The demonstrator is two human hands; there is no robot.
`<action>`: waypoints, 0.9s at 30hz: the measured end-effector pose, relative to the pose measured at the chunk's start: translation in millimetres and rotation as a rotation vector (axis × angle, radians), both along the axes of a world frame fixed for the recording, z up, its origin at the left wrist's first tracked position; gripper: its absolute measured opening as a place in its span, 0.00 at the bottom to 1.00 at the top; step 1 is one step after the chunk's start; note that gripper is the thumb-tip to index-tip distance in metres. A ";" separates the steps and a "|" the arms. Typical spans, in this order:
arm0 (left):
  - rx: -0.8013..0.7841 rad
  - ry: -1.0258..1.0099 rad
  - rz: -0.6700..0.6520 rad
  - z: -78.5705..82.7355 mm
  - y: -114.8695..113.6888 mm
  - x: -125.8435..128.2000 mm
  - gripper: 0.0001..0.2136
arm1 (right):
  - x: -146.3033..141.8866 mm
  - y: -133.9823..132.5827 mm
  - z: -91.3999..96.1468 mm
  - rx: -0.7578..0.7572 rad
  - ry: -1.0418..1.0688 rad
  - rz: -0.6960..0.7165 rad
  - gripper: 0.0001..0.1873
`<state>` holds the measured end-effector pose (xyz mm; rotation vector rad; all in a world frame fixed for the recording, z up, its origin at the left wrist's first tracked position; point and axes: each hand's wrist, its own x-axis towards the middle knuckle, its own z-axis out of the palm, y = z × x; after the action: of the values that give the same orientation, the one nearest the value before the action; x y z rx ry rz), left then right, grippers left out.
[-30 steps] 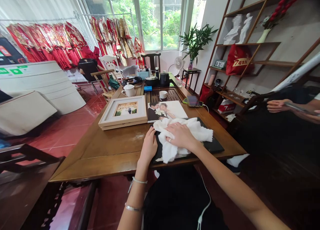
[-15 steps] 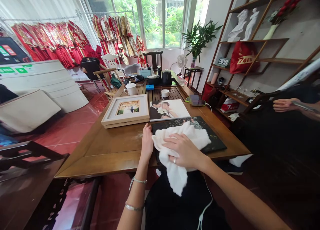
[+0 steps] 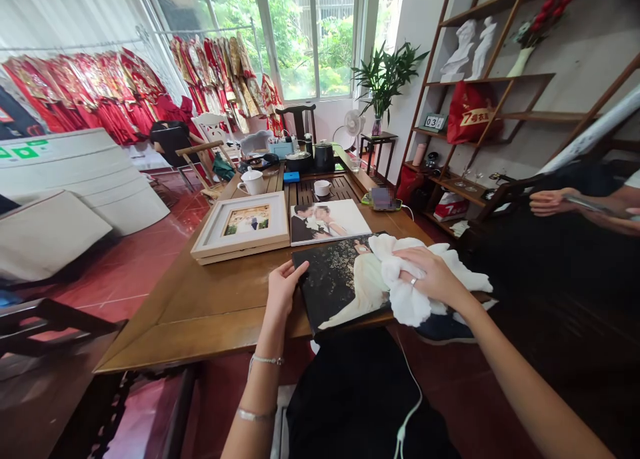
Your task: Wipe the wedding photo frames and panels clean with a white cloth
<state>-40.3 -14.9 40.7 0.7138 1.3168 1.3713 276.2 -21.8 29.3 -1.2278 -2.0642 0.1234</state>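
A dark photo panel (image 3: 333, 279), showing a figure in a pale gown, lies near the front edge of the wooden table. At its left edge is my left hand (image 3: 283, 286), thumb on the upper face and fingers along the side. My right hand (image 3: 433, 276) presses a bunched white cloth (image 3: 410, 306) onto the right part of the panel, which the cloth hides. Behind the panel lies a light couple photo panel (image 3: 330, 220). To its left, a pale wooden picture frame (image 3: 240, 227) rests on the table.
On the wooden table (image 3: 200, 306) stand a lidded white mug (image 3: 251, 180), a small white cup (image 3: 322, 188) and a phone (image 3: 383, 199) on a cable. Another person's hand (image 3: 547, 202) holds a flat object at right. Shelves (image 3: 530, 116) line the right wall.
My right hand has moved the white cloth rightward across the panel, uncovering its middle and left. My left hand's thumb now lies over the panel's left edge. The view has shifted slightly.
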 end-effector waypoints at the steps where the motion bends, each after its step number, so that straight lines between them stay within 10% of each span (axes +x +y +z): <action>1: 0.017 -0.029 -0.006 -1.0 -1.3 1.7 0.16 | -1.7 -0.9 1.0 -0.009 0.016 0.005 0.15; 9: 0.015 -0.131 0.199 5.8 -30.5 7.0 0.15 | 2.0 -7.7 14.0 -0.074 0.021 0.224 0.16; 18: 0.189 0.126 0.463 92.5 -82.1 -42.6 0.17 | 24.2 -18.9 22.6 -0.276 -0.198 0.274 0.28; 24: 0.256 0.320 0.616 124.6 -119.8 -26.3 0.11 | -77.6 -79.7 49.2 0.100 -0.184 0.383 0.45; 27: 0.332 0.352 0.611 128.8 -121.0 -10.7 0.12 | -134.6 -83.7 39.4 0.434 -0.149 0.403 0.36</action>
<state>-51.0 -135.9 169.5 0.8388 1.6909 2.0571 141.6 -105.5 68.7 -0.5677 -2.2886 -0.2272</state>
